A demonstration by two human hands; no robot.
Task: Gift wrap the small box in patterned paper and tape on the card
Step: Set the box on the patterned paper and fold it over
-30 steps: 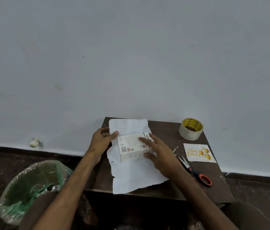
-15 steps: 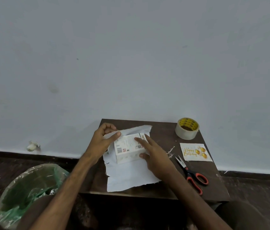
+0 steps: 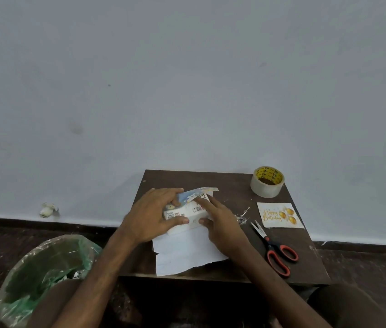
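Box (image 3: 193, 213) sits on white paper (image 3: 187, 252), mid bench (image 3: 234, 185). L grip (image 3: 149, 218) curls round box, pinning paper's patterned flap on top; R grip (image 3: 222, 226) is flat, fingers straight, pressing box. Card (image 3: 279, 215) lies by bench's R edge.

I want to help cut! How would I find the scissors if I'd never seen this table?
Look at the small dark brown wooden table against the pale wall. Near its right front edge, just in front of the white birthday card with gold balloons, lie the metal scissors. Only they have orange-red and black loop handles.
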